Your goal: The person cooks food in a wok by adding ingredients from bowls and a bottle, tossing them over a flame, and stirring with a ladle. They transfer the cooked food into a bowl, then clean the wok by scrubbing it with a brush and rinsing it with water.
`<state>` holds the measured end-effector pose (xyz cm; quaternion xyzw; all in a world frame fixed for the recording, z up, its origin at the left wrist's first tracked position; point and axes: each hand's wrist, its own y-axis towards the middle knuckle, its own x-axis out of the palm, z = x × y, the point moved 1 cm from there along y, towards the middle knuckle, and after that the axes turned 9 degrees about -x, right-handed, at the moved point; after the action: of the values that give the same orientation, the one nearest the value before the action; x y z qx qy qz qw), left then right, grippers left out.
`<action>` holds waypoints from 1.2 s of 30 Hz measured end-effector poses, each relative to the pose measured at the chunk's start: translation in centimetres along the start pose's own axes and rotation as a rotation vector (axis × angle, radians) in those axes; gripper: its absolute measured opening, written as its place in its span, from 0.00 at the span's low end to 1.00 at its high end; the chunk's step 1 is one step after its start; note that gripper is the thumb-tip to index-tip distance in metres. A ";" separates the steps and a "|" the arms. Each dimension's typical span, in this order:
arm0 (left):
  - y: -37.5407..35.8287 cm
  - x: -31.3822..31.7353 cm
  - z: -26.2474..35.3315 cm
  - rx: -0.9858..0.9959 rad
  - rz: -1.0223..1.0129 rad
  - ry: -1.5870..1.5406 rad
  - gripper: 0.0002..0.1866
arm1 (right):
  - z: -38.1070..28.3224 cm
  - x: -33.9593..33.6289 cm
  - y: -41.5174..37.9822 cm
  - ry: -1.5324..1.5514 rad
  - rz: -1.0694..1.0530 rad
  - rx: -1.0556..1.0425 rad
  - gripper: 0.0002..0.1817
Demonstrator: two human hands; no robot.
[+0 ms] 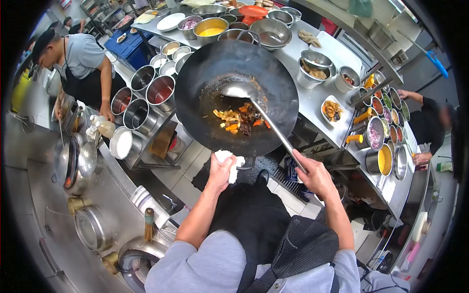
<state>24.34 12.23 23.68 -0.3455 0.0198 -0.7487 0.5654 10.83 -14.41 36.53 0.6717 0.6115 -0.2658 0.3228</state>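
Observation:
My left hand is closed around a white cloth at the near rim of a large dark wok; the grip beneath the cloth is hidden. My right hand grips the long metal handle of a ladle, whose bowl rests inside the wok. Below the ladle's bowl lies a small heap of stir-fried food, with yellow, orange and dark pieces in brown sauce. The wok is held up in front of me, over the floor and the near edge of the steel table.
A steel table ahead carries bowls and a white dish of cooked food. Metal pots stand left of the wok. One co-worker stands at left, another at right. The stove counter lies at lower left.

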 end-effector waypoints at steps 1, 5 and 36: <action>-0.1 0.1 0.3 0.008 0.012 0.017 0.14 | 0.2 -0.1 -0.3 -0.058 -0.081 -0.034 0.33; 0.1 -0.1 0.6 0.061 -0.030 0.011 0.16 | -1.1 -2.7 -3.8 -0.063 -0.312 0.016 0.34; -1.3 -1.0 -1.7 -0.012 0.127 0.076 0.22 | -2.9 -0.2 -1.5 1.574 -0.304 0.769 0.31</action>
<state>22.48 12.98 22.44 -0.3181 0.0674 -0.7237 0.6086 9.17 -12.25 38.40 0.6332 0.6072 0.0459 -0.4778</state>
